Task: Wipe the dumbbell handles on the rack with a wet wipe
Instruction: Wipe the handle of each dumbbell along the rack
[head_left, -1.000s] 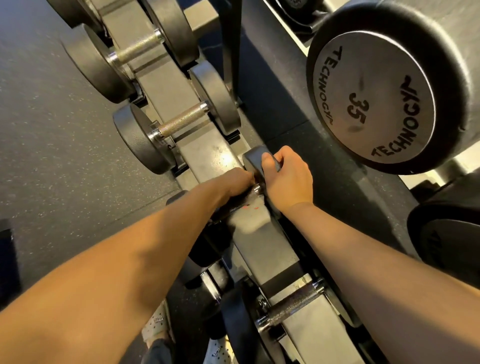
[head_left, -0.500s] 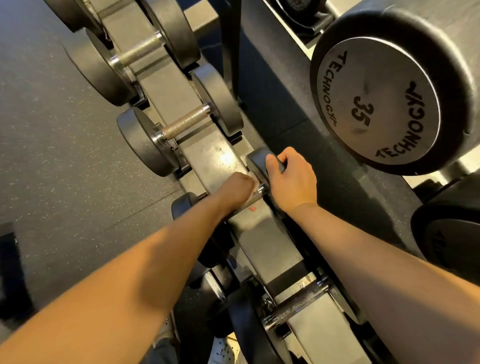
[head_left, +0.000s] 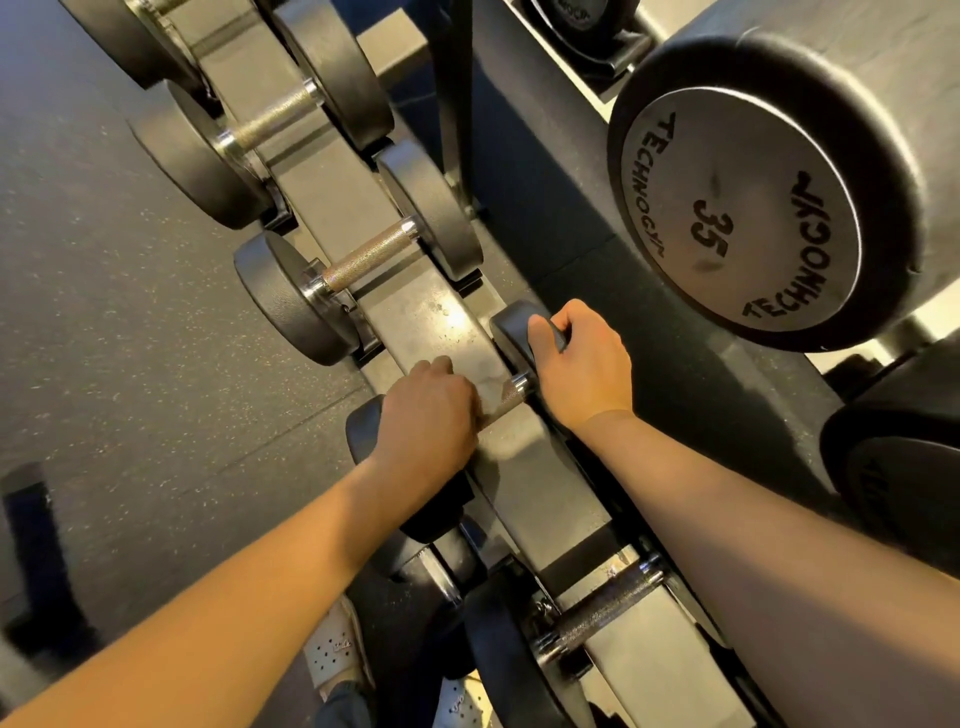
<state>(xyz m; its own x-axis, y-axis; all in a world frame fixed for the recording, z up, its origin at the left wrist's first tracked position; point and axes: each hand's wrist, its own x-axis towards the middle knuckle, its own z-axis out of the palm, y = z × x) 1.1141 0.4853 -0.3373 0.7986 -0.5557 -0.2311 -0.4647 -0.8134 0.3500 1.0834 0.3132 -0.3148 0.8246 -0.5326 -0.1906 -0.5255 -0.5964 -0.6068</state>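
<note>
Fingers of the left hand (head_left: 428, 415) curl round the knurled dumbbell handle (head_left: 510, 398), which lies across the grey rack (head_left: 530, 478) between other racked dumbbells. The right hand (head_left: 582, 369) grips that dumbbell's black far head (head_left: 511, 325). Dark speckled floor (head_left: 130, 338) lies to the left, and a large dumbbell marked 35 (head_left: 753, 208) sits higher on the right.

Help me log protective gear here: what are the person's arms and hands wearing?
Nothing visible. The left hand and right hand are ungloved, the left forearm and right forearm bare with no sleeves in frame, and no watch or band shows at either wrist.
</note>
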